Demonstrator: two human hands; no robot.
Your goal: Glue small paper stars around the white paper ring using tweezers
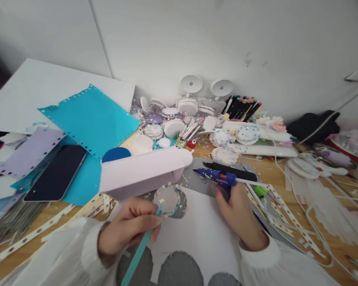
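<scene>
My left hand (134,224) pinches a teal strip (139,254) between thumb and fingers, with the strip's upper end poking out above them. Just past those fingers lies a pale round disc (168,200) edged with small white and blue bits; I cannot tell whether the strip touches it. My right hand (238,212) is wrapped round the handle of a blue hot glue gun (214,174). Its nozzle points left, and a white glue stick (252,182) sticks out at the back. White paper (203,226) with round cut-outs spreads beneath both hands.
A pale lilac box-like piece (146,169) lies behind the disc. Many decorated discs (174,128) pile up along the wall, beside markers (243,108). At left are a phone (58,172) and a blue punched sheet (92,121). Cables (310,218) loop across the right side.
</scene>
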